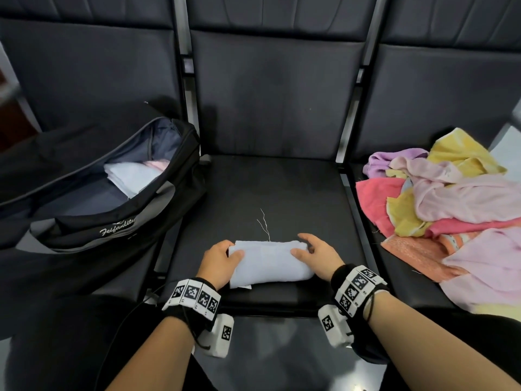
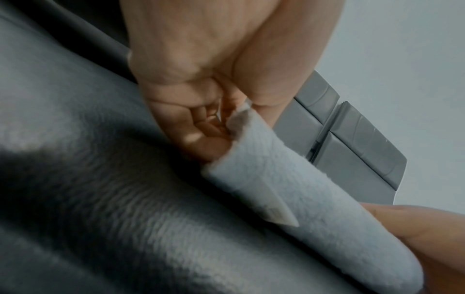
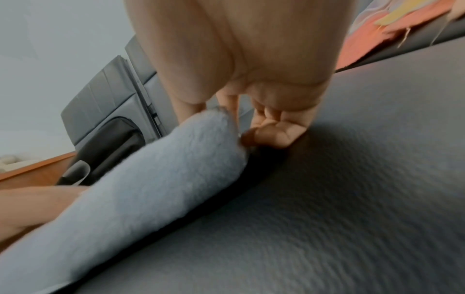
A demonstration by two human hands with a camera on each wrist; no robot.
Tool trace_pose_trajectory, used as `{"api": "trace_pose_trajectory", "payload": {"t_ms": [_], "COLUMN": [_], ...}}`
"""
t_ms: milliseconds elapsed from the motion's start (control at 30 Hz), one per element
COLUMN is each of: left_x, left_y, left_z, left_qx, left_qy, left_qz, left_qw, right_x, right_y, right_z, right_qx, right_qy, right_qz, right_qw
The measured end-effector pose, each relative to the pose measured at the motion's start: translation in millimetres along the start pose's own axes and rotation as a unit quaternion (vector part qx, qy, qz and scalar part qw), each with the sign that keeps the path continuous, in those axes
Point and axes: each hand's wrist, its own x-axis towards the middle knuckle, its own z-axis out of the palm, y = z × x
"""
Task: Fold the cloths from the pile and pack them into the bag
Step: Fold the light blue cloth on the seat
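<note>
Your left hand (image 1: 218, 261) and right hand (image 1: 317, 256) grip the folded white cloth's (image 1: 269, 263) ends near the middle seat's (image 1: 282, 187) front edge; its long axis runs left-right, the bag (image 1: 93, 193) lying left, nearer your left hand.

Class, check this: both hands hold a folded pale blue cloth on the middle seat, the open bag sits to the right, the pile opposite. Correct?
One error: the head view shows the bag on the left and the pile on the right.
</note>
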Motion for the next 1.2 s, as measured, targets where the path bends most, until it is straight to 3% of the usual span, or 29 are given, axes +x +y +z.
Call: {"api": "trace_pose_trajectory", "payload": {"t_ms": [300, 467, 600, 700, 767, 833, 967, 1067, 1133, 1200], "left_x": [-0.4, -5.4, -12.2, -23.3, -31.0, -36.4, -43.9, -44.6, -40.3, -34.0], "left_y": [-2.1, -2.7, 12.4, 35.3, 48.8, 55.9, 63.4, 70.4, 71.9, 69.5], "left_z": [1.9, -3.6, -13.6, -22.3, -24.5, -25.7, -35.6, -50.0, -63.8, -80.1], "left_qx": [-0.002, -0.048, -0.006, -0.047, -0.075, -0.063, -0.056, -0.107, -0.152, -0.223], "left_qy": [0.030, 0.013, 0.000, -0.107, -0.166, -0.185, -0.170, -0.142, -0.100, -0.053], "left_qz": [-0.054, -0.071, 0.020, 0.131, 0.157, 0.165, 0.164, 0.165, 0.155, 0.118], "left_qw": [0.998, 0.996, 1.000, 0.985, 0.971, 0.967, 0.970, 0.970, 0.971, 0.966], "right_x": [0.7, -15.0, -31.4, -47.1, -55.9, -61.7, -64.5, -58.0, -48.3, -35.2], "right_y": [-8.5, -23.3, -64.0, -95.0, -111.9, -125.2, -143.0, -153.2, -160.9, -169.8], "right_z": [0.3, -6.0, -24.6, -35.5, -36.7, -36.6, -36.3, -32.6, -27.3, -19.3], "right_qx": [-0.049, -0.022, -0.047, -0.086, -0.125, -0.159, -0.163, -0.068, 0.018, 0.085], "right_qy": [-0.049, -0.018, -0.015, -0.044, -0.064, -0.071, -0.064, -0.014, 0.033, 0.024], "right_qz": [-0.005, -0.033, -0.133, -0.217, -0.259, -0.289, -0.322, -0.333, -0.307, -0.253], "right_qw": [0.998, 0.999, 0.990, 0.971, 0.956, 0.941, 0.930, 0.940, 0.951, 0.963]}}
